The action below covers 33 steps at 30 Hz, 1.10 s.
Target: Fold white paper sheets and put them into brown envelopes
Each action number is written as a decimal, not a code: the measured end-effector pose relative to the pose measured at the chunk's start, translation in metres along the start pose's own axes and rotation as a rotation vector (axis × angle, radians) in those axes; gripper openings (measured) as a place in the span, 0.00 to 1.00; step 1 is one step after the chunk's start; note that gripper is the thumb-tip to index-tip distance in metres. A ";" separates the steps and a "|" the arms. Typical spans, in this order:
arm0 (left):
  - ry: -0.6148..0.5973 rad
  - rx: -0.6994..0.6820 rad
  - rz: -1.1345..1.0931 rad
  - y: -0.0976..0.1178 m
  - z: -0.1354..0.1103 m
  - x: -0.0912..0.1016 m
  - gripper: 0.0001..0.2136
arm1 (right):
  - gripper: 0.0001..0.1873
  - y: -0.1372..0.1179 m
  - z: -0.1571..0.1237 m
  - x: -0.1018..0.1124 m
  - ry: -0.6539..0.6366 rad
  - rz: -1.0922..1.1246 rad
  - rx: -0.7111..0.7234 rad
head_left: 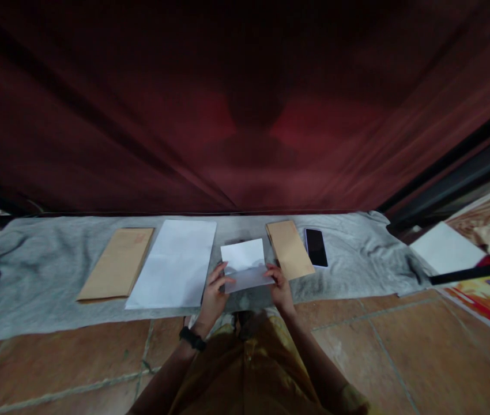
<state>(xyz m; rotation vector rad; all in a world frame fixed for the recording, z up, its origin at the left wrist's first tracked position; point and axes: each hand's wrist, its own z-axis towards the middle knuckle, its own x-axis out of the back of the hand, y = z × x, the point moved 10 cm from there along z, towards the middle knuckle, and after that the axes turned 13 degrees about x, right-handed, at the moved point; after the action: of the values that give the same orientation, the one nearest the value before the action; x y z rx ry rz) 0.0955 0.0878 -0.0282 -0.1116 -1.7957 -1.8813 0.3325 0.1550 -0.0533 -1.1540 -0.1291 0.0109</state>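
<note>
While our left grip [215, 291] and right grip [280, 287] share the slip [243, 257], evenness counts

Because the slip lies between our grips, thumb and fingers closed on each side edge, we control it from both ends. Its far part looks brighter than its near part; the line between them, level with our fingertips, we take for a crease. To handle it well, we should keep both grips level, the sides lightly taut and that line straight; pinching too hard could wrinkle it. Left of our left grip lies the sheet [173, 265], with the left envelope [117, 265] beyond. Just past our right grip lies the right envelope [290, 248], the phone [316, 248] farther right, all on the cloth [357, 248].
</note>
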 end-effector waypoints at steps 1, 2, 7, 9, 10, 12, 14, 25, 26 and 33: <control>-0.020 -0.010 0.018 -0.001 -0.003 -0.002 0.10 | 0.09 0.002 -0.004 0.000 -0.031 -0.014 0.001; -0.039 -0.013 0.032 -0.003 -0.006 -0.004 0.11 | 0.11 0.003 -0.007 0.000 -0.060 -0.029 0.004; -0.111 0.046 0.046 -0.016 -0.014 -0.009 0.19 | 0.15 -0.002 -0.016 0.005 -0.107 -0.132 0.057; -0.087 0.103 0.009 -0.023 -0.013 -0.005 0.20 | 0.17 -0.006 -0.017 0.004 -0.126 -0.172 0.072; -0.060 0.148 -0.030 -0.029 -0.011 -0.002 0.21 | 0.18 -0.007 -0.018 0.003 -0.137 -0.186 0.077; 0.009 0.288 -0.131 -0.044 -0.005 0.003 0.20 | 0.20 -0.009 -0.019 0.001 -0.160 -0.199 0.084; 0.066 0.429 -0.204 -0.058 0.002 0.004 0.19 | 0.20 -0.011 -0.021 -0.001 -0.183 -0.197 0.090; 0.050 0.541 -0.164 -0.054 0.033 -0.002 0.12 | 0.19 -0.013 -0.022 0.003 -0.216 -0.120 0.034; 0.043 0.536 -0.154 -0.052 0.033 -0.002 0.10 | 0.19 -0.013 -0.021 0.004 -0.205 -0.116 0.030; -0.004 0.494 -0.111 -0.043 0.025 0.000 0.06 | 0.23 -0.006 -0.019 0.006 -0.143 -0.115 0.008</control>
<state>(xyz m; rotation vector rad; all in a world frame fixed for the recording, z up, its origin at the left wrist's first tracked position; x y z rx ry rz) 0.0696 0.1103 -0.0644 0.1649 -2.2494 -1.4502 0.3400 0.1357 -0.0550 -1.1365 -0.3222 -0.0080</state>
